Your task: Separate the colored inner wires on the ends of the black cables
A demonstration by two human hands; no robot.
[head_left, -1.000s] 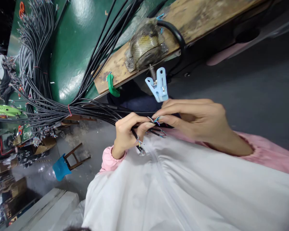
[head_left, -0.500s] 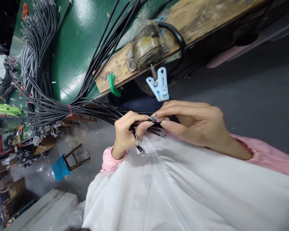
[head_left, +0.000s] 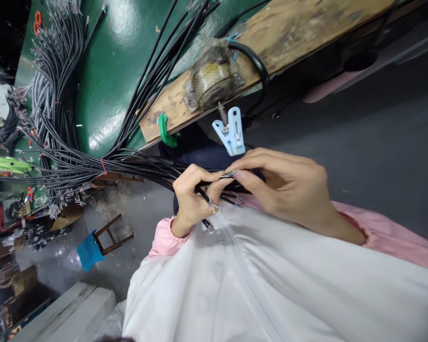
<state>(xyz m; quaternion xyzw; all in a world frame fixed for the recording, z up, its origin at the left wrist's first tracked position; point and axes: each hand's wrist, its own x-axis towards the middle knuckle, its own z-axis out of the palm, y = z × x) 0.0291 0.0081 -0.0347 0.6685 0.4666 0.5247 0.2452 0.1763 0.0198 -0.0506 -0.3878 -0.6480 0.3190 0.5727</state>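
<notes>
My left hand (head_left: 194, 194) is closed around a black cable close to its stripped end, between thumb and forefinger. At that end, thin coloured wires (head_left: 230, 175) are pinched by the thumb and fingertips of my right hand (head_left: 288, 183). More black cable ends with bared wires (head_left: 214, 206) poke out below my left hand. These cables run back to a long black cable bundle (head_left: 135, 166), bound by a red tie (head_left: 103, 166). Just above my right hand hangs a light-blue clip (head_left: 231, 133), on the shaft of a small motor (head_left: 214, 78).
The motor sits on a wooden board (head_left: 288, 33) along the green table (head_left: 103, 61). A green clamp-like piece (head_left: 166, 130) is at the board's edge. Piles of grey and black cables (head_left: 59, 80) lie at the left. A blue stool (head_left: 90, 251) stands on the floor.
The coloured wires were fanned out between my hands; now my right fingers have closed over them, drawing them together. My left hand has shifted slightly right.
</notes>
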